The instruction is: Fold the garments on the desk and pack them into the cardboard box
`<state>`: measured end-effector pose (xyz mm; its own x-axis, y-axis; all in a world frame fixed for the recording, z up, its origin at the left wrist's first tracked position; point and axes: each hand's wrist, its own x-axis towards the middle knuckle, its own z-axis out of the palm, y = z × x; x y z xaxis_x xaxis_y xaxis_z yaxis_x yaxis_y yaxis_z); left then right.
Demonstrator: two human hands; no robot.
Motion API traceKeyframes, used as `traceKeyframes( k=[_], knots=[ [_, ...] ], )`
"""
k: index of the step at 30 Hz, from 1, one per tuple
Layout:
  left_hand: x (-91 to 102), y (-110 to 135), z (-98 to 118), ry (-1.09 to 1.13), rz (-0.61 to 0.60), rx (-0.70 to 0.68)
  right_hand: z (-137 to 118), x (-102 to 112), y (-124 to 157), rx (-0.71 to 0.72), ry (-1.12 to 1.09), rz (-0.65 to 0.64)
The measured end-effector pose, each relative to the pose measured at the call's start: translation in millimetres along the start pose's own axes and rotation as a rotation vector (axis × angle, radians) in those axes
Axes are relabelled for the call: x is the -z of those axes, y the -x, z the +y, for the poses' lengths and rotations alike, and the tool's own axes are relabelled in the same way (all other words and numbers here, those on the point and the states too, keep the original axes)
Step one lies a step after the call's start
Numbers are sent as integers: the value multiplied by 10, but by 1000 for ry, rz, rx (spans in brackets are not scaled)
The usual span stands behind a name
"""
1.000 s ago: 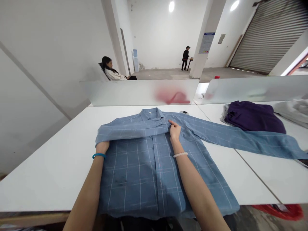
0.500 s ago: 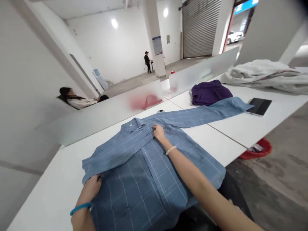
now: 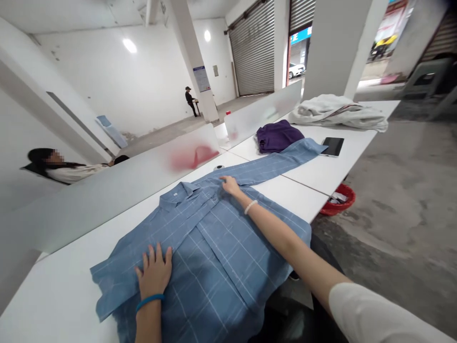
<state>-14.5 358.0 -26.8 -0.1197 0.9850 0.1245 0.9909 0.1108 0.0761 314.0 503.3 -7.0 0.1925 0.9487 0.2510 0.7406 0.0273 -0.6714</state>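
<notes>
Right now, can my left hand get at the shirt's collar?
Likely yes: your left hand is spread palm-down on the shirt, the collar lies uncovered, and your right hand is off to one side, leaving the way free.

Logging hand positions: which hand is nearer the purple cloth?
Right. The right hand is on the shirt, left of the purple cloth; the left hand lies flat on the shirt farther left and lower in view.

Table [image 3: 67, 286]: white
Purple cloth [image 3: 280, 137]: folded, beside the heaped white cloth [image 3: 335, 112]
Slab [image 3: 333, 145]: black, flat on the table
Screen [image 3: 117, 195]: frosted — one person [image 3: 73, 172] seated beyond, another person [image 3: 190, 99] standing by the pillar [image 3: 192, 47]
Basket [image 3: 334, 209]: red, beside the table — scraps [image 3: 337, 197] inside
Shutter [image 3: 253, 57]: down
</notes>
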Motion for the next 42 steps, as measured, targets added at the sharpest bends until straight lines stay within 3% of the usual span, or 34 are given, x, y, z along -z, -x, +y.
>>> traceKeyframes(
  k=[4, 7, 10, 13, 16, 21, 24, 29, 31, 34, 36, 38, 40, 42],
  knots=[
    [-145, -24, -122, -70, 56, -89, 754, 815, -6, -179, 108, 204],
    [-190, -45, -133, -80, 91, -111, 1381, 1485, 191, -359, 216, 372],
    [-221, -69, -126, -91, 116, -172, 1867, 1942, 422, -520, 306, 504],
    [-222, -88, -142, -95, 129, -221, 2167, 2151, 520, -633, 338, 554],
    [-185, -101, -168, -95, 103, -252, 2327, 2237, 441, -672, 321, 544],
    [-124, -111, -195, -100, 57, -247, 2423, 2297, 260, -708, 255, 526],
    [-113, -109, -182, -88, 31, -235, 2393, 2293, 259, -658, 198, 533],
    [-59, -108, -102, 87, -1, -76, 2070, 2209, 96, -409, 122, 564],
    [-11, -113, -91, 257, 17, -13, 1740, 2121, -95, -283, 107, 574],
    [71, -109, -121, 683, 102, 90, 947, 1844, -366, 35, 66, 574],
    [121, -89, -160, 1008, 192, 177, 278, 1520, -387, 247, 51, 507],
    [168, -61, -209, 1271, 246, 231, -374, 1080, -195, 458, 44, 383],
    [222, -35, -269, 1406, 246, 252, -878, 561, 186, 729, 61, 170],
    [282, -21, -340, 1353, 220, 271, -1155, 30, 637, 1018, 105, -63]
  ],
)
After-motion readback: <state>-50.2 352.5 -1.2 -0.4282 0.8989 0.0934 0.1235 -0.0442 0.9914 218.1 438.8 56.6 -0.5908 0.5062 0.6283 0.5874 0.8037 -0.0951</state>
